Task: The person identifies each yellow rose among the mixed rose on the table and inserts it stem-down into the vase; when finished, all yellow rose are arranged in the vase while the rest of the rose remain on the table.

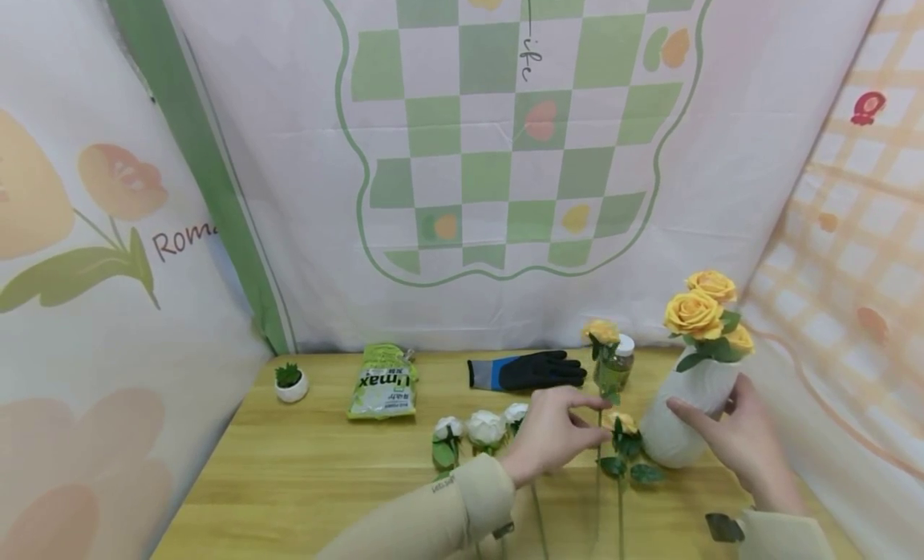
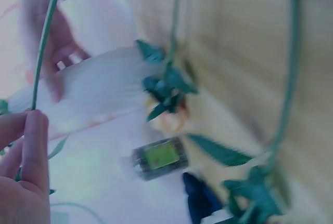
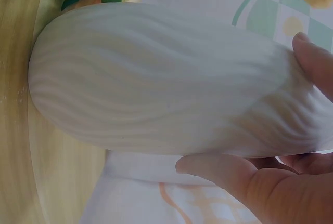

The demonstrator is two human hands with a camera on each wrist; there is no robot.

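My left hand (image 1: 552, 432) pinches the thin green stem (image 2: 44, 47) of a yellow rose (image 1: 601, 330), which stands upright left of the vase. With my right hand (image 1: 751, 444) I grip the upper part of a white ribbed vase (image 1: 674, 424), which leans a little to the right. Several yellow roses (image 1: 693, 315) fill its mouth. In the right wrist view, fingers lie on both sides of the vase (image 3: 156, 78). Another yellow rose (image 1: 624, 422) lies on the table between my hands. White roses (image 1: 486, 428) lie beside my left hand, partly covered by it.
Along the back of the wooden table (image 1: 325, 472) are a small potted succulent (image 1: 291, 383), a green-and-silver bag (image 1: 384, 383), a black-and-blue glove (image 1: 541, 371) and a white-lidded jar (image 1: 617, 371). Fabric walls enclose the back and sides.
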